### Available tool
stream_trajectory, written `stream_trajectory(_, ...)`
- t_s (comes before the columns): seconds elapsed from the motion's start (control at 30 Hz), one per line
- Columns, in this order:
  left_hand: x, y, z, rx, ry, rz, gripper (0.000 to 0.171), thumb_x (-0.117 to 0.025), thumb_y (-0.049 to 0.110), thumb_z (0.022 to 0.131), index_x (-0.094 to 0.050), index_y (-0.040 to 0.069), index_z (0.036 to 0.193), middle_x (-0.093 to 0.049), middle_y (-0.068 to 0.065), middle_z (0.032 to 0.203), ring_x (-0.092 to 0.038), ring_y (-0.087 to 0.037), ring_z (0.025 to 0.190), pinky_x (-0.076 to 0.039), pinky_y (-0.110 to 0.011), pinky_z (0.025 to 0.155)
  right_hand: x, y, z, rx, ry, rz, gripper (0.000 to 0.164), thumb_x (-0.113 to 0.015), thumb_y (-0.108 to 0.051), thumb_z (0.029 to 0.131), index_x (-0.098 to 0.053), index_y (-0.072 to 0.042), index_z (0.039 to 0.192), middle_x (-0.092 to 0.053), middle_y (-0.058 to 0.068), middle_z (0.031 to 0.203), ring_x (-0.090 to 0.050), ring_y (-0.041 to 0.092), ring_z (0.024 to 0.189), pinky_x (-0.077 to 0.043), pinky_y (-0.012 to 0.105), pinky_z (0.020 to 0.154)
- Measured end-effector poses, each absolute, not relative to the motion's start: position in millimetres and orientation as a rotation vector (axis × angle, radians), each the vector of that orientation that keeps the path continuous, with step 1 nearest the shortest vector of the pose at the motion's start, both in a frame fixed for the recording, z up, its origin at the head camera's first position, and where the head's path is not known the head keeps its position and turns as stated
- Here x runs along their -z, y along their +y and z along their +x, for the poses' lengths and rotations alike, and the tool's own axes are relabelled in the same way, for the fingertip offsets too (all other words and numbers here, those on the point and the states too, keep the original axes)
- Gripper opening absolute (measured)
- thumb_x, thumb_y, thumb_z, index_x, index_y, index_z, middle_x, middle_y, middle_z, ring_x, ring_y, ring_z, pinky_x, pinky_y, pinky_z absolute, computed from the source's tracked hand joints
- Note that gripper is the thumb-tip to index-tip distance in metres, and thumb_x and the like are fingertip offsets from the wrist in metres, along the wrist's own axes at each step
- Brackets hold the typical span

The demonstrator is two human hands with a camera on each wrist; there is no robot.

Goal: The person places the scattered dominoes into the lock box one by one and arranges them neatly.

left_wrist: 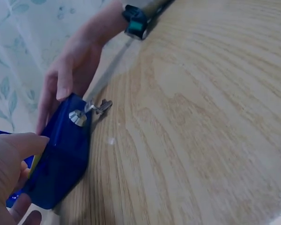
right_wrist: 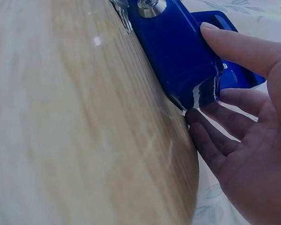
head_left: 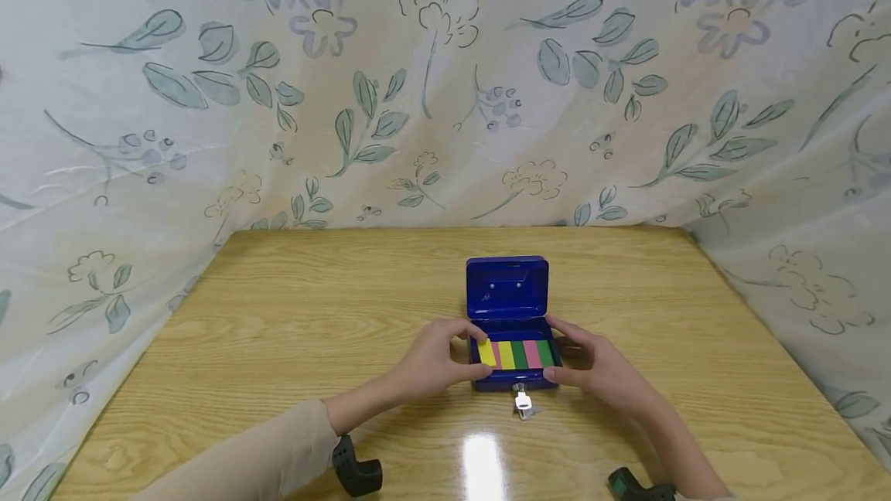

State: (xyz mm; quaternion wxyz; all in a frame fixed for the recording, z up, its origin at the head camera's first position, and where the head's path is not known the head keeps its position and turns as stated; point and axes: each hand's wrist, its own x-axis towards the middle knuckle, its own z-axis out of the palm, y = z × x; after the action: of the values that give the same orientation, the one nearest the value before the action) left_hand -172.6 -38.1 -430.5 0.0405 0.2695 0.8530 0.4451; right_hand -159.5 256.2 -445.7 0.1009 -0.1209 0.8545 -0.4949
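Note:
A small blue cash box (head_left: 516, 379) stands on the table with its lid (head_left: 506, 288) raised. In its front lock (left_wrist: 77, 117) sits a key (head_left: 523, 402), with a second one hanging below. Inside lies a row of yellow, pink and green blocks (head_left: 518, 355). At the row's left end my left hand (head_left: 435, 358) pinches a slightly tilted yellow block (head_left: 486, 352) between thumb and fingers. My right hand (head_left: 604, 368) holds the box at its right end, thumb on the front rim and fingers (right_wrist: 234, 119) along the side.
The wooden table (head_left: 313, 284) extends around the box on all sides. Behind it and at both sides hangs a floral cloth (head_left: 445, 83). Black wrist cameras are strapped on the left wrist (head_left: 356, 468) and the right wrist (head_left: 636, 485).

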Motion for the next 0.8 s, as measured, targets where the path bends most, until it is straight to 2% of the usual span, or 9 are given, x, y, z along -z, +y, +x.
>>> stream_trajectory(0.23, 431, -37, -178, -1.315, 2.648, 0.852, 0.035, -0.083, 0.031, 0.081, -0.070, 0.016, 0.109, -0.065, 0.006, 0.116, -0.056, -0.023, 0.105, -0.047, -0.039, 0.087, 446, 256, -159, 1.460, 2.532, -0.373, 0.080, -0.080, -0.033, 0.084, -0.039, -0.024, 0.152, -0.041, 0.015, 0.149, -0.044, 0.041, 0.130, -0.034, 0.059, 0.105)
stream_trajectory(0.5, 430, -31, -182, -1.228, 2.688, 0.862, 0.038, -0.085, 0.029, 0.079, -0.070, 0.014, 0.111, -0.066, 0.008, 0.113, -0.055, -0.018, 0.105, -0.043, -0.039, 0.091, 445, 256, -159, 1.458, 2.531, -0.365, 0.079, -0.080, -0.032, 0.084, -0.040, -0.024, 0.152, -0.041, 0.015, 0.149, -0.045, 0.041, 0.129, -0.034, 0.059, 0.104)
stream_trajectory(0.8, 429, -28, -185, -1.160, 2.712, 0.834, 0.039, -0.086, 0.027, 0.077, -0.070, 0.014, 0.110, -0.066, 0.007, 0.114, -0.052, -0.020, 0.108, -0.044, -0.039, 0.090, 444, 256, -159, 1.453, 2.531, -0.373, 0.078, -0.079, -0.032, 0.084, -0.040, -0.024, 0.152, -0.041, 0.016, 0.149, -0.045, 0.040, 0.129, -0.034, 0.059, 0.104)
